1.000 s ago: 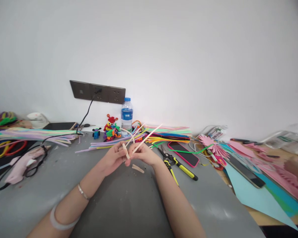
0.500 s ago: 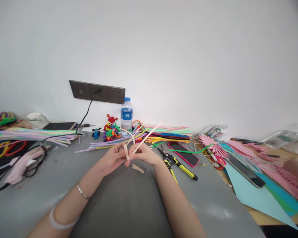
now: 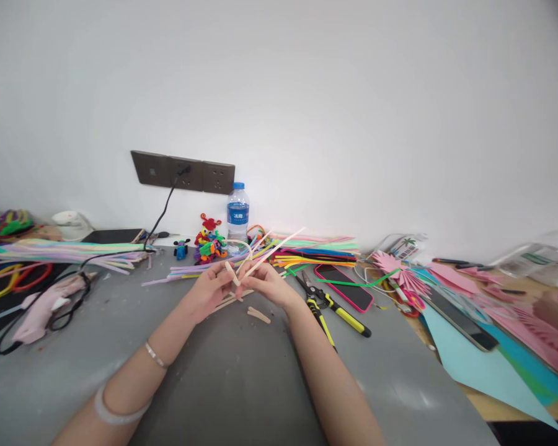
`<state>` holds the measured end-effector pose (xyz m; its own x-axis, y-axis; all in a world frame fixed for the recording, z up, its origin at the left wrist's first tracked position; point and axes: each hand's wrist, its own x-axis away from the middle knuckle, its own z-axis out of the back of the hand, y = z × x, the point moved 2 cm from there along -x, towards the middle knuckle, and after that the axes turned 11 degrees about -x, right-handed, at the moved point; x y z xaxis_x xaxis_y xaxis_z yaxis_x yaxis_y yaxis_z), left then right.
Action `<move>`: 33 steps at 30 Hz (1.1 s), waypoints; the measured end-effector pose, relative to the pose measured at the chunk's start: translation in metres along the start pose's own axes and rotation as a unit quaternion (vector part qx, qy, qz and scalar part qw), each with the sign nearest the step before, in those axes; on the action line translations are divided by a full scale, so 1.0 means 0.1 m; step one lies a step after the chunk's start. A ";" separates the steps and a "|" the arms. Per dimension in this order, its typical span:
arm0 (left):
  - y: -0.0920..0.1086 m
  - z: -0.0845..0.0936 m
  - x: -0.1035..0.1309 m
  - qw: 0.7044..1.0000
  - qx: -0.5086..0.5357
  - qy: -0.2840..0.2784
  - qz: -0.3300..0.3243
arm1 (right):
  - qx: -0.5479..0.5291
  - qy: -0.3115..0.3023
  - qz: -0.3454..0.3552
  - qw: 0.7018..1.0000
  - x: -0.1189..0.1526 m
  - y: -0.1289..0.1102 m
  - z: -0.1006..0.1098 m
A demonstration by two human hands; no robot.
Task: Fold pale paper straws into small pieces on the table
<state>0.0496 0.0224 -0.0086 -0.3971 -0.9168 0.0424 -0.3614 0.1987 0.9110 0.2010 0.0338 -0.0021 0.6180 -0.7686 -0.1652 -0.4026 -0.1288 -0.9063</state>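
Observation:
My left hand (image 3: 210,288) and my right hand (image 3: 266,285) meet over the grey mat, both closed in a pinch. Between their fingertips is a cream pipe cleaner (image 3: 281,246), with a bent flat end (image 3: 231,272) at my left fingers. One long straight length slants up to the right from my right fingers, and a curved part arches behind the hands. Pale strands (image 3: 227,301) show under my left hand. Just below the hands, a short folded beige piece (image 3: 259,314) lies on the mat. Fingers hide where the strands join.
Pruning shears (image 3: 328,301) and a pink-cased phone (image 3: 346,288) lie right of my hands. Behind stand a water bottle (image 3: 238,214) and a colourful pipe-cleaner figure (image 3: 208,238). A pink glue gun (image 3: 46,310) with a cord is left. Folded pink paper (image 3: 400,272) and a person's hand (image 3: 555,322) are right.
My fingers have shifted slightly upward, and the bent end of the cream pipe cleaner has turned to lean more. Pale strands now show beneath my left hand.

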 end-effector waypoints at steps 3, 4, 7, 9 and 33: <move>-0.01 0.04 -0.02 0.999 -0.018 0.029 -0.012 | -0.008 0.013 0.013 1.000 -0.02 0.02 0.02; -0.01 0.04 -0.03 0.999 -0.021 0.029 -0.012 | -0.005 0.019 0.020 1.000 -0.02 0.02 0.02; -0.01 0.05 -0.04 0.999 -0.015 0.030 -0.017 | 0.024 0.036 0.046 0.998 -0.03 0.00 0.03; -0.01 0.06 -0.04 0.999 -0.007 0.034 -0.022 | 0.048 0.045 0.061 0.996 -0.04 -0.02 0.03; -0.08 0.01 -0.01 0.934 -0.352 -0.029 -0.060 | 0.036 0.200 0.145 0.968 -0.09 -0.04 0.24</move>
<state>0.0523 0.0217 -0.0161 -0.4417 -0.8935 -0.0814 0.2294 -0.2003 0.9525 0.2131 0.0559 -0.0065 0.1697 -0.9489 -0.2661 -0.4634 0.1614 -0.8713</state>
